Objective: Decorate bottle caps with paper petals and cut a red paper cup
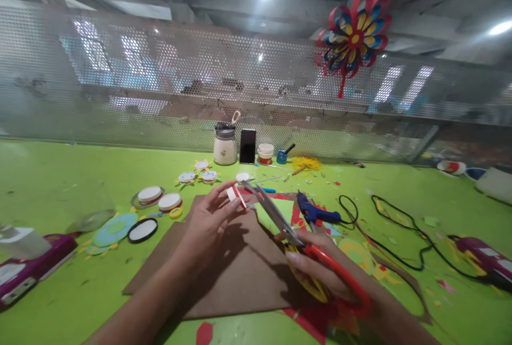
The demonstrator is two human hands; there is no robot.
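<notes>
Between the fingers of my left hand (pixel 210 214) is a small round white piece with a red rim (pixel 236 196). My right hand (pixel 316 259) grips a pair of scissors (pixel 282 221) with red and yellow handles. Their blades point up and left, slightly apart, with the tips close to the white and red piece; whether they touch it I cannot tell. Below both hands lies a brown cardboard sheet (pixel 240 265). Just past the scissors are a pale green paper (pixel 278 211) and a blue glue gun (pixel 316 211).
White discs (pixel 170 202), a black-rimmed disc (pixel 143 230) and a light blue paper flower (pixel 116 229) lie at left. A jar (pixel 225 145), a phone (pixel 248 146) and tubs (pixel 265 153) stand at the back. A black cable (pixel 408 222) and purple power strips (pixel 486 259) occupy the sides.
</notes>
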